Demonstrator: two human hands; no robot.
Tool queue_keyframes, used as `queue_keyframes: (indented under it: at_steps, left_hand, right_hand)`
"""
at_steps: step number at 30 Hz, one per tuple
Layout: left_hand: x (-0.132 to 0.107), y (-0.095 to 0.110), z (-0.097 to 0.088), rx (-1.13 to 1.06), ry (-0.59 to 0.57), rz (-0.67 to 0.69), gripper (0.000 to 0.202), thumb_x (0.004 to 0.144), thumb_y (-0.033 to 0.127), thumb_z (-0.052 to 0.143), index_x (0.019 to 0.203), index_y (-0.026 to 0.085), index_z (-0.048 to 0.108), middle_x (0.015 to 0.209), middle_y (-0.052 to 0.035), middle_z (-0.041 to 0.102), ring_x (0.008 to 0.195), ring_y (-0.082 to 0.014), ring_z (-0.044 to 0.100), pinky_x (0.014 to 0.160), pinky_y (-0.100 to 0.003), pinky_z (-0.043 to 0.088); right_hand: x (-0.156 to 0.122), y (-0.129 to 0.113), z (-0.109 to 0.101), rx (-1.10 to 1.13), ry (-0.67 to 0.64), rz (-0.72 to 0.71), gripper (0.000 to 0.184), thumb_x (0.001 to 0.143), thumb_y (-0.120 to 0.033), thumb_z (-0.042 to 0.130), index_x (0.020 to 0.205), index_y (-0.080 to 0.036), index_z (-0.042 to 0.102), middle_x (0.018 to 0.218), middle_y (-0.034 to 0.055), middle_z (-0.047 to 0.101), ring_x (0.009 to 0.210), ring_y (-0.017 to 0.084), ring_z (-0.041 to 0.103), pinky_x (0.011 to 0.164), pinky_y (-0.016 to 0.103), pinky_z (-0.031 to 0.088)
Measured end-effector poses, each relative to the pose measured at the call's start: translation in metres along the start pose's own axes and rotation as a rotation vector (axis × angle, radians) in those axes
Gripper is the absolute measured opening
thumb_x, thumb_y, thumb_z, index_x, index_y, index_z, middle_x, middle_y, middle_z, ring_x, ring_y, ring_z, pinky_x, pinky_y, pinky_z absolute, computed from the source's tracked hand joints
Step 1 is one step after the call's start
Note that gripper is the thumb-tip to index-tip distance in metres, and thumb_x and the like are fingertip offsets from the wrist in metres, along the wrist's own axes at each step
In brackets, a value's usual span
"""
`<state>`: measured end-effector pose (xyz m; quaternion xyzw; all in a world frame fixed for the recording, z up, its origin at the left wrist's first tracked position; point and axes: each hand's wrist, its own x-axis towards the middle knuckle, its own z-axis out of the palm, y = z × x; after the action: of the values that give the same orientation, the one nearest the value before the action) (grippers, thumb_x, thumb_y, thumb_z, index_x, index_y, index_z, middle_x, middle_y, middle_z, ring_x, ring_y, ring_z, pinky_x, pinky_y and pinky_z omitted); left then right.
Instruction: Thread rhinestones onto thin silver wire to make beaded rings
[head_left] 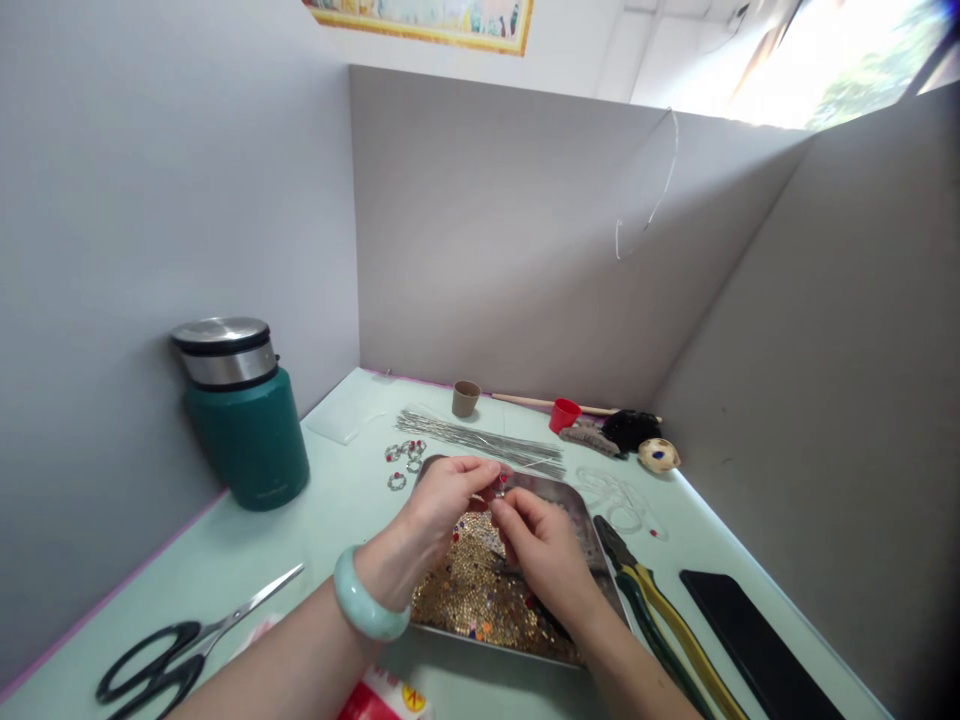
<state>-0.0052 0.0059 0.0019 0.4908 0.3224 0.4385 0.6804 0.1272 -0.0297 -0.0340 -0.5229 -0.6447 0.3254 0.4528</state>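
Observation:
Both hands meet above a metal tray of gold-coloured beads. Between my fingertips is a small piece with a red bead; its full shape is too small to make out. My left hand, with a pale green bangle on its wrist, pinches it from the left. From the right, the thumb and fingers of my right hand are closed on its lower end. A dark tool, partly hidden by my right hand, lies in the tray. Several small beaded rings with red beads lie left of the tray.
Thin metal wires lie behind the tray, near a brown cup and a red cup. Pliers and a black flat object are at right. Scissors and a green flask stand left. Partitions enclose the table.

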Motion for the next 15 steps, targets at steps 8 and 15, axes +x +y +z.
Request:
queue_keyframes:
  at_steps: [8,15]
  left_hand:
    - [0.003,-0.005,-0.006,0.05,-0.03,-0.001,0.014,0.074,0.024,0.064,0.08,0.011,0.065,0.078,-0.0068,0.063,0.061,-0.0095,0.052,0.056,-0.023,0.038]
    - [0.0,-0.001,-0.002,0.044,-0.06,-0.066,0.011,0.077,0.022,0.061,0.079,0.011,0.062,0.074,-0.005,0.062,0.046,-0.006,0.048,0.044,-0.021,0.033]
  right_hand:
    - [-0.001,-0.006,-0.001,0.005,0.045,0.004,0.033,0.085,-0.04,0.052,0.061,-0.018,0.05,0.05,-0.0056,0.044,0.049,0.009,0.039,0.048,0.021,0.029]
    - [0.004,-0.006,-0.013,0.227,0.29,0.023,0.022,0.083,-0.041,0.055,0.079,-0.019,0.056,0.053,-0.0066,0.045,0.047,0.008,0.039,0.046,0.02,0.032]
